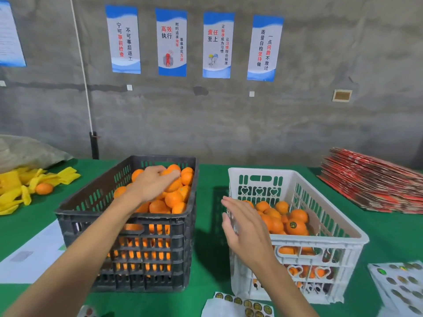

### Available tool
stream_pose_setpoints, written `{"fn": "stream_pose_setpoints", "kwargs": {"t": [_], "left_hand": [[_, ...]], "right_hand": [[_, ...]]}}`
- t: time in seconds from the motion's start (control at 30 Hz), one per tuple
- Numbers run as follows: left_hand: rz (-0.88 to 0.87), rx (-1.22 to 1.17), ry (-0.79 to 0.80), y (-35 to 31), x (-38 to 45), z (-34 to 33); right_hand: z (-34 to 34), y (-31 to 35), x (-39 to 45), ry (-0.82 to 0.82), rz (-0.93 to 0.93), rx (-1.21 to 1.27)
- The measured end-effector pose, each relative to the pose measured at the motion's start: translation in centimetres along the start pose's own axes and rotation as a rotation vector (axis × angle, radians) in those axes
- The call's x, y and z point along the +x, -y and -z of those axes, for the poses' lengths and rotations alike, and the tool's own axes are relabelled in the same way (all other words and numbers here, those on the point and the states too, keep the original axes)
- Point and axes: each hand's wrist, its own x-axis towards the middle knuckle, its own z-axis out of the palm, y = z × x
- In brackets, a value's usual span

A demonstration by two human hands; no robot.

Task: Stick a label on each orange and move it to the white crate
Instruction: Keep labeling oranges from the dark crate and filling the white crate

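Observation:
A black crate (128, 216) on the left is heaped with oranges. My left hand (152, 183) reaches into it and curls its fingers round one orange (173, 184) near the top of the pile. The white crate (320, 243) on the right holds several oranges, one showing a round dark label (293, 224). My right hand (242, 227) hovers over the white crate's near left rim with its fingers straight and nothing in it. Sheets of round labels (245, 304) lie on the green table in front of the white crate.
More label sheets (402, 287) lie at the right edge. A stack of red flat cartons (375, 181) sits at the back right. Yellow foam nets (27, 186) and a loose orange (44, 188) lie at the left. White paper (34, 255) lies by the black crate.

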Motion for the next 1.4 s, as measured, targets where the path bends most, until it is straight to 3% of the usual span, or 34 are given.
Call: {"fn": "stream_pose_setpoints", "kwargs": {"t": [0.1, 0.23, 0.4, 0.63, 0.8, 1.0, 1.2, 1.4], "left_hand": [[-0.234, -0.248, -0.224, -1.5, -5.3, -1.8], [-0.382, -0.419, -0.183, -1.3, -12.3, -5.6], [-0.105, -0.609, -0.020, 1.3, -17.9, -13.2], [0.312, -0.838, 0.229, 6.2, -22.0, -20.8], [0.379, -0.814, 0.243, 7.9, -24.2, -23.2], [0.385, -0.784, 0.212, 8.4, -24.5, -23.8], [0.389, -0.779, 0.205, 8.2, -25.2, -23.1], [0.326, -0.777, 0.183, 8.5, -25.5, -23.8]], "right_hand": [[0.2, 0.5, -0.7, -0.027, -0.002, 0.028], [0.4, 0.7, -3.7, -0.037, 0.054, 0.071], [0.2, -0.6, -9.3, 0.059, -0.082, 0.134], [-0.3, -2.7, -16.9, 0.345, -0.327, 0.132], [-0.4, -4.4, -21.1, 0.622, -0.523, 0.153], [-1.1, -5.4, -21.1, 0.563, -0.512, 0.124], [-1.1, -5.9, -21.3, 0.560, -0.355, 0.063], [-0.9, -6.5, -22.1, 0.607, -0.456, 0.213]]}}
